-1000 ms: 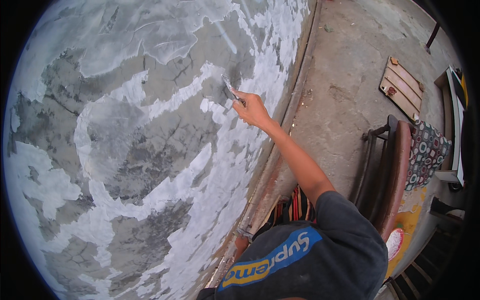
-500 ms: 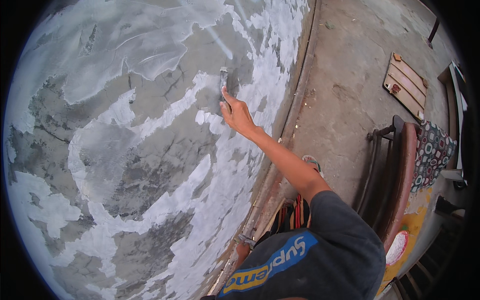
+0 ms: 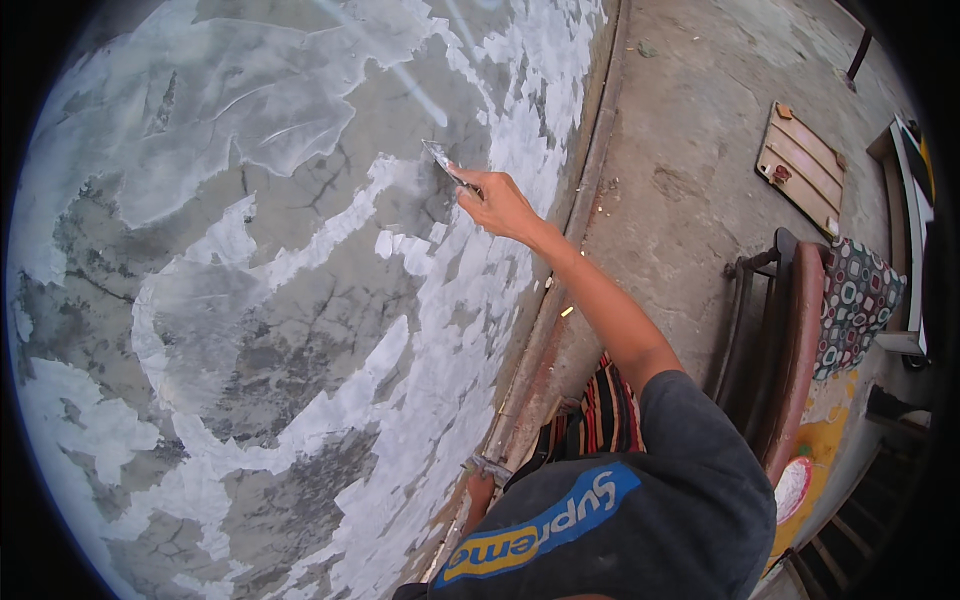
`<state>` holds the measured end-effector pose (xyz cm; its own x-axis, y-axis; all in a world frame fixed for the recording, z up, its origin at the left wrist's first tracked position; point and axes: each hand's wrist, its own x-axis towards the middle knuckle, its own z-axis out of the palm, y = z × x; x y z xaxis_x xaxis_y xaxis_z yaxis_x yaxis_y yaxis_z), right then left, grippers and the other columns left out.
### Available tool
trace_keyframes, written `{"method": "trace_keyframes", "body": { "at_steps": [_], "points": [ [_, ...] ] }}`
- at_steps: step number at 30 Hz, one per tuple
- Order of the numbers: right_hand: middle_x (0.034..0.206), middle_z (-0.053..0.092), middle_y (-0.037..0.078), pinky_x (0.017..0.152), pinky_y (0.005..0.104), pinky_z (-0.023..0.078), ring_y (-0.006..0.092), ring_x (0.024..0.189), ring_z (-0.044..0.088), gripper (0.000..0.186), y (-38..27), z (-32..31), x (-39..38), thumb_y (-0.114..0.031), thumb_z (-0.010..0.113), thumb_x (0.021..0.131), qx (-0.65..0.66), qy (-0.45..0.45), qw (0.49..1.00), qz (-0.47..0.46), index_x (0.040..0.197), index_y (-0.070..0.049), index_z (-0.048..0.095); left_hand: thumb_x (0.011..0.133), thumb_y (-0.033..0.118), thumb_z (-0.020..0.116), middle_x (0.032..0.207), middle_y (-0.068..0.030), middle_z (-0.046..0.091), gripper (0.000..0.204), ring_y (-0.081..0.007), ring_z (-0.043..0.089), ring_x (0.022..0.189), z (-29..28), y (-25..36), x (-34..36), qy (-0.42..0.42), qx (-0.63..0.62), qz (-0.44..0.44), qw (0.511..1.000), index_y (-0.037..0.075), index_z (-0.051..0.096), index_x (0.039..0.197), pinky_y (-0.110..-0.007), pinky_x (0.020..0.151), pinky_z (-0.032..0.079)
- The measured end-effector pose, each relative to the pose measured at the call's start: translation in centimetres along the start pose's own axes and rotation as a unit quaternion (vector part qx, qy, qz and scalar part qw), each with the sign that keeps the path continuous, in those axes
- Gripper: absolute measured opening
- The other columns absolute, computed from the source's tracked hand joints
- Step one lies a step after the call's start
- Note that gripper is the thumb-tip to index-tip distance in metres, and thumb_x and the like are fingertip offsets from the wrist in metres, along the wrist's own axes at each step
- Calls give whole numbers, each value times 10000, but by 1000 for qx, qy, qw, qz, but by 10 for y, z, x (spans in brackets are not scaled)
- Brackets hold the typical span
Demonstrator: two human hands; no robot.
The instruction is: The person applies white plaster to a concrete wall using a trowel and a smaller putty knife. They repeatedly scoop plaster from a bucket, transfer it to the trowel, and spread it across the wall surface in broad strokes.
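My right hand (image 3: 500,208) is closed round a narrow putty knife (image 3: 437,158), its blade at the cracked grey wall (image 3: 310,340), which carries irregular patches of white coating. Low at the centre, my left hand (image 3: 480,490) grips a grey metal tool (image 3: 488,469), probably a flat scraper, beside the wall's base; its fingers are partly hidden by my dark T-shirt (image 3: 680,510). My striped shorts (image 3: 610,410) show below the right arm.
A concrete floor (image 3: 680,100) runs along the wall. To the right are a battened board (image 3: 800,170), a dark bench (image 3: 780,350) with a patterned cloth (image 3: 855,305) over it, a round pan (image 3: 793,490) holding white material and a dark post (image 3: 858,55).
Since half a second ago my right hand has shifted up and rightward, and the knife has turned from upright to slanting up-left. My left hand stays low by the wall's base.
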<state>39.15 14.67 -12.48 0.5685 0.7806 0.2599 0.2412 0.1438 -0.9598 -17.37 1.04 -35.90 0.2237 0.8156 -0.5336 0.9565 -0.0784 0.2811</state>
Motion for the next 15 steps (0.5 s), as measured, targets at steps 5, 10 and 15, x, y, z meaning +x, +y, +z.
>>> {"method": "trace_keyframes", "body": {
  "at_steps": [5,10,15],
  "points": [
    [568,385,26,464,284,366,105,510,316,450,9,25,-41,-109,562,897,-18,-53,998,-22,1347,-108,538,756,274,589,773,-249,660,464,-385,660,746,3,10,-6,-33,47,3,998,83,656,1173,-477,716,507],
    [547,424,34,477,281,388,91,476,339,450,15,9,-29,-107,561,899,55,39,997,31,1346,-66,528,744,265,584,820,-262,664,463,-397,659,801,26,-14,-11,16,-18,-35,999,78,662,1160,-470,755,505],
    [573,470,53,486,273,397,95,473,351,455,18,32,-1,-105,556,902,12,84,996,-4,1350,-42,512,743,264,582,822,-256,668,464,-393,662,804,31,-32,-9,58,-5,-5,998,75,664,1158,-462,759,508]
  ]
}}
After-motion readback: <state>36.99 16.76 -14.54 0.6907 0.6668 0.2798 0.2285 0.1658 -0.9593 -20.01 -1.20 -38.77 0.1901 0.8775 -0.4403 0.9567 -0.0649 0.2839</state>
